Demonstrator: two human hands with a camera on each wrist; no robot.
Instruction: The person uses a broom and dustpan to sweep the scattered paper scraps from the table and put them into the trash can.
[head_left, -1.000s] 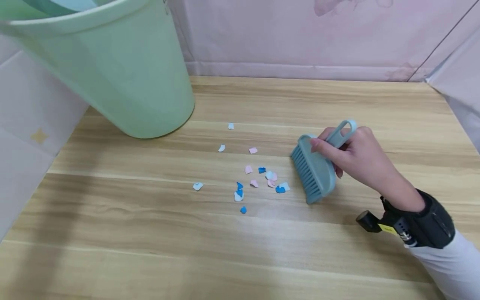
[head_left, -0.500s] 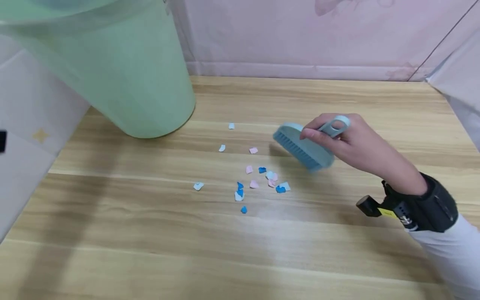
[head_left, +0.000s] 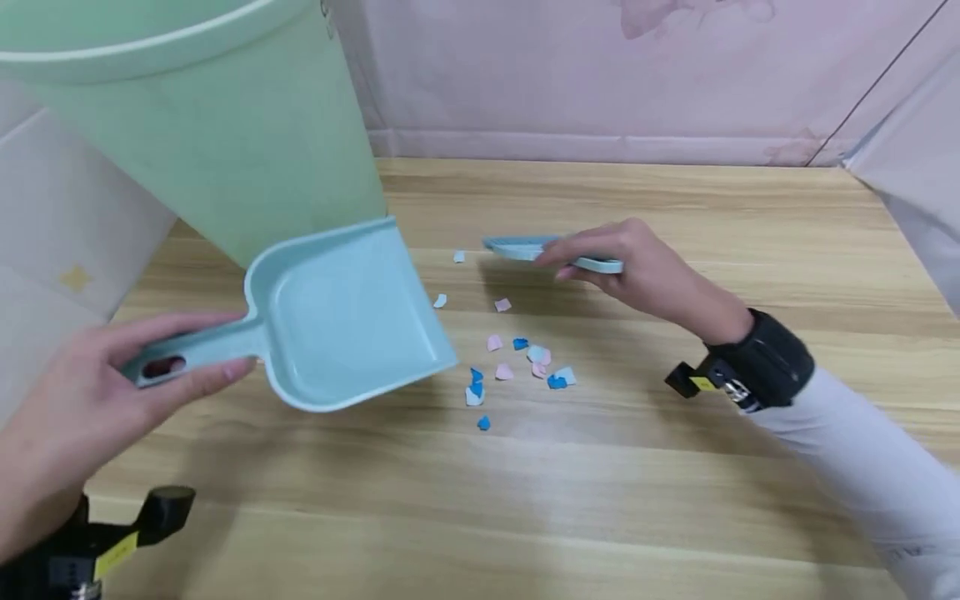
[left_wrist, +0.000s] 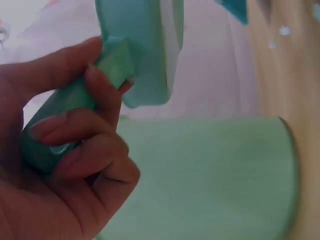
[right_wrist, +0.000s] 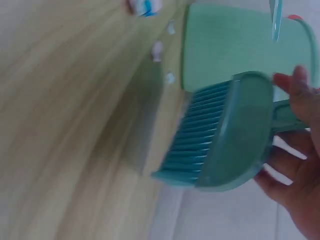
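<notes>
- While a second ago only the right hand was in view, the left hand has now come in at 8 o'clock, fingers wrapped round the handle of a pale blue dustpan held above the bench.
- The right hand still grips the blue brush, which has lifted off the bench and swung to 12 o'clock of the paper scraps.
- The scraps lie unmoved between pan and brush, so sweeping them into the pan looks about to begin.
- A green bucket stands at 10 o'clock.
</notes>
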